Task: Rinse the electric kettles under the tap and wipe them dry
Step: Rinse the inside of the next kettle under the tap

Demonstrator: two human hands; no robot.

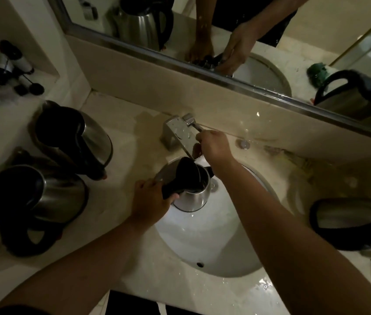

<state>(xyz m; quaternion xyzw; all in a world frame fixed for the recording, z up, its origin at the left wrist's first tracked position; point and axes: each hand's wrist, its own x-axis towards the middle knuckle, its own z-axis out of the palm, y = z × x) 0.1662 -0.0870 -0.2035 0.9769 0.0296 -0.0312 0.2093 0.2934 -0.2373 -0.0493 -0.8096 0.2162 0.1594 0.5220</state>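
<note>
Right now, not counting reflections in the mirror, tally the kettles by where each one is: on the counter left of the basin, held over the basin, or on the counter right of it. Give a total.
Left of the basin: 2, a rear kettle and a front kettle
Held over the basin: 1, the held kettle
Right of the basin: 1, the right kettle
Total: 4

dim frame overall, warm yellowish cast, underexposed toward the edges. brightest area is the white sink basin (205, 242), which reads slightly blown next to the dark surroundings. specular glints on the chrome tap (177, 133) and on wet patches of the table (261, 285) at the front. black kettle parts on the left (43, 201) crush to near solid black, no detail. heavy wide-angle distortion: mirror frame (202, 73) runs skewed, forearms stretch at the bottom. bottles top left (11, 64) are soft and smeared, far right edge is blurred too.
</note>
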